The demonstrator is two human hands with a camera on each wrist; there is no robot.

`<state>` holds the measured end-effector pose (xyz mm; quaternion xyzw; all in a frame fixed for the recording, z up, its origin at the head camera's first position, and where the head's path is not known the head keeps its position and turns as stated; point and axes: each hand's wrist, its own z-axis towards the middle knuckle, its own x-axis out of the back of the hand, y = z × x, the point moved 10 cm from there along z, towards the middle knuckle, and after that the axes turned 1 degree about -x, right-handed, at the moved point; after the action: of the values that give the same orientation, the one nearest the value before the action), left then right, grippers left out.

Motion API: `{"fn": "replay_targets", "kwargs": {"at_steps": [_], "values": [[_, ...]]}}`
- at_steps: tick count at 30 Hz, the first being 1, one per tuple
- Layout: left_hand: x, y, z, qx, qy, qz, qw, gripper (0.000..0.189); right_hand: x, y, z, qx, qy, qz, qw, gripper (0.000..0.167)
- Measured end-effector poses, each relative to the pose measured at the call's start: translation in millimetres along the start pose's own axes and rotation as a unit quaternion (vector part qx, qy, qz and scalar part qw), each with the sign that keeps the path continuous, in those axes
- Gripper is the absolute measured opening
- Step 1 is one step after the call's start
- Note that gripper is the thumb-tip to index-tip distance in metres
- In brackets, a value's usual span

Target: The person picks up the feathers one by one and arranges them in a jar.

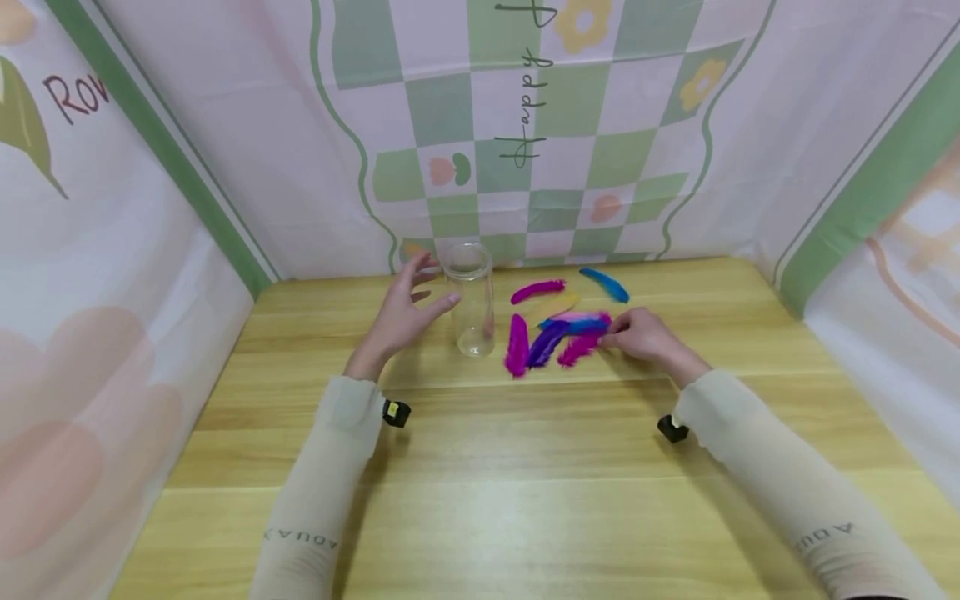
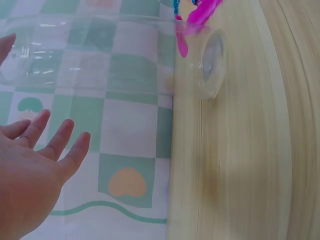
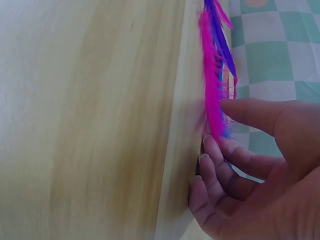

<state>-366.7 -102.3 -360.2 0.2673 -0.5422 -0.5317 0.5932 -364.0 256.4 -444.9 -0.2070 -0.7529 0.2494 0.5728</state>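
A clear glass jar (image 1: 474, 312) stands upright on the wooden table, left of a group of feathers. My left hand (image 1: 408, 308) is beside the jar with its fingers spread and thumb toward the glass. In the left wrist view the fingers (image 2: 65, 145) hold nothing, and I cannot tell whether the thumb touches the jar. At the right side of the feather pile, my right hand (image 1: 643, 337) reaches a magenta feather (image 3: 212, 90). Thumb and index finger stand apart at the feather's end, the other fingers bent against the table. A purple feather (image 1: 547, 343) lies beside it.
Around the pile are another magenta feather (image 1: 517, 346), a yellow feather (image 1: 555, 308), a magenta one (image 1: 537, 291) farther back and a blue feather (image 1: 604, 284) at the rear. A checkered cloth (image 1: 502, 200) hangs behind the table's back edge.
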Motion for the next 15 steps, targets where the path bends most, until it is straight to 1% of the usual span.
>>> {"fn": "replay_targets", "kwargs": {"at_steps": [8,15], "values": [[-9.0,3.4,1.4,-0.001,-0.003,-0.010,0.9999,0.093,0.7,-0.6,0.7,-0.001,0.015,0.002,0.9999,0.024],[-14.3,4.1,3.3,0.008,0.006,-0.006,0.9999,0.092,1.5,-1.7,0.3,-0.002,0.021,0.016,0.9997,0.022]]}}
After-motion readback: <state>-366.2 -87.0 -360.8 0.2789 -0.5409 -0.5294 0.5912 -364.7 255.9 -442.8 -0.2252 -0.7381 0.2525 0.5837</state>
